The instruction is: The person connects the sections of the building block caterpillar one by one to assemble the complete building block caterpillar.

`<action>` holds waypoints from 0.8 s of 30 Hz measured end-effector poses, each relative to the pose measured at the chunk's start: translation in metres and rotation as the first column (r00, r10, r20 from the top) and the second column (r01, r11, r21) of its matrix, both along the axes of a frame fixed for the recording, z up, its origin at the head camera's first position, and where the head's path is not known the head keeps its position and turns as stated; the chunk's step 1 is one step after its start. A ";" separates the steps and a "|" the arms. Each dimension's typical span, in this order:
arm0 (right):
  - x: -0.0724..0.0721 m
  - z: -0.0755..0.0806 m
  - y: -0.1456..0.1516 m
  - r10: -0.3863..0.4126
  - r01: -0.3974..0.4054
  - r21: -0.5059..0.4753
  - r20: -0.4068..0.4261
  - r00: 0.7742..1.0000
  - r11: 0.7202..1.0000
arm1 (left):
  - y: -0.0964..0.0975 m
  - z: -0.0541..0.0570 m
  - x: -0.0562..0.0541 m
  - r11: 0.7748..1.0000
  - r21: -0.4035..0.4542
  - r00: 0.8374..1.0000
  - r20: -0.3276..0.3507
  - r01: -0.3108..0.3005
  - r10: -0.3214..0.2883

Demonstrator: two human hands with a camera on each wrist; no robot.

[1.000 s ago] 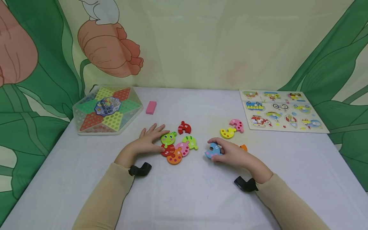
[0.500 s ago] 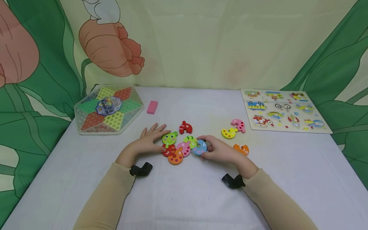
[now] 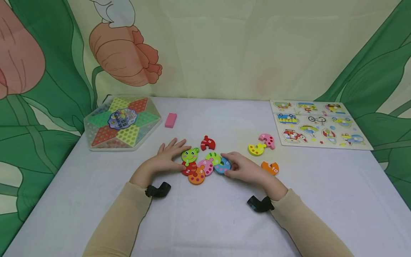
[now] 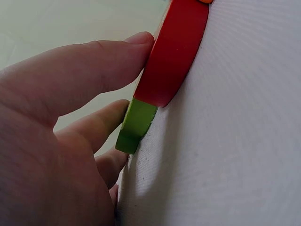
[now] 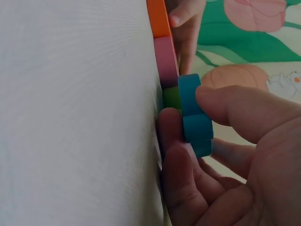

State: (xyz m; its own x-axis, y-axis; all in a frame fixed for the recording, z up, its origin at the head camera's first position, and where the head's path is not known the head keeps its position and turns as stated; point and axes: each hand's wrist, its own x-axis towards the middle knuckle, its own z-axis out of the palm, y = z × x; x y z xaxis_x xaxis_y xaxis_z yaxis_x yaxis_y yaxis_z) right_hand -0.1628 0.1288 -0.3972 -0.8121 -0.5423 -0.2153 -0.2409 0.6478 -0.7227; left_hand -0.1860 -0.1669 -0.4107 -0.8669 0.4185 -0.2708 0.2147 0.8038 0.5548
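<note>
Caterpillar puzzle pieces form a joined chain mid-table: a green smiling head (image 3: 189, 155), red piece 2 (image 3: 188, 170), orange piece 3 (image 3: 196, 177), pink piece 4 (image 3: 206, 167) and a striped light-green piece (image 3: 213, 157). Between thumb and fingers my right hand (image 3: 246, 167) pinches the blue piece 6 (image 3: 221, 166) at the chain's right end. In the right wrist view the blue piece (image 5: 197, 127) stands higher than the pink and green ones, overlapping the green. My left hand (image 3: 160, 162) lies with spread fingers, its thumb touching the red piece's edge (image 4: 174, 56) and a fingertip at the green head.
Red piece 8 (image 3: 208, 143) lies behind the chain. Yellow (image 3: 255, 149), pink (image 3: 267, 140) and orange 10 (image 3: 270, 168) pieces lie to the right. Farther back are a hexagonal game box (image 3: 122, 123), a pink block (image 3: 171, 120) and a vehicle picture board (image 3: 321, 125).
My right hand has carried the blue piece left to the light-green piece at the chain's end, uncovering the orange 10 piece. My left hand has stayed in place.
</note>
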 end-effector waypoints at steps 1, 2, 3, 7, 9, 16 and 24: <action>0.000 0.000 0.000 -0.005 0.005 -0.008 0.006 1.000 1.000 | 0.000 0.000 0.000 1.000 0.001 1.000 -0.002 0.000 0.000; 0.000 -0.001 0.000 -0.012 0.012 -0.016 0.013 1.000 1.000 | 0.000 0.000 0.000 1.000 0.001 1.000 -0.001 -0.002 0.002; 0.001 -0.001 0.001 -0.018 0.018 -0.023 0.021 1.000 1.000 | 0.000 0.000 0.001 1.000 0.002 1.000 -0.001 -0.001 0.001; 0.002 0.000 0.000 -0.033 0.034 -0.033 0.029 0.999 0.999 | 0.000 0.001 0.001 1.000 0.002 1.000 -0.001 0.003 -0.003; 0.003 0.000 0.000 -0.033 0.034 -0.032 0.025 0.999 0.999 | 0.000 0.001 0.001 1.000 0.002 1.000 0.001 0.003 -0.003; 0.005 -0.001 -0.001 -0.023 0.023 -0.018 -0.009 1.000 1.000 | 0.000 0.001 0.001 1.000 0.000 1.000 0.001 0.006 -0.006; 0.003 -0.002 0.000 -0.030 0.030 0.012 -0.045 0.999 0.999 | 0.000 0.001 0.001 1.000 0.001 1.000 -0.002 0.006 -0.006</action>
State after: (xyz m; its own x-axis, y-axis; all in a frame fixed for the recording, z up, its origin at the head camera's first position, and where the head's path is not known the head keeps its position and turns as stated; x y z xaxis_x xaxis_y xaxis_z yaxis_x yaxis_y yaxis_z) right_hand -0.1594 0.1286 -0.3990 -0.8370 -0.5150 -0.1851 -0.2529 0.6639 -0.7037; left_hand -0.1851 -0.1672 -0.4098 -0.8649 0.4242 -0.2685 0.2207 0.8016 0.5556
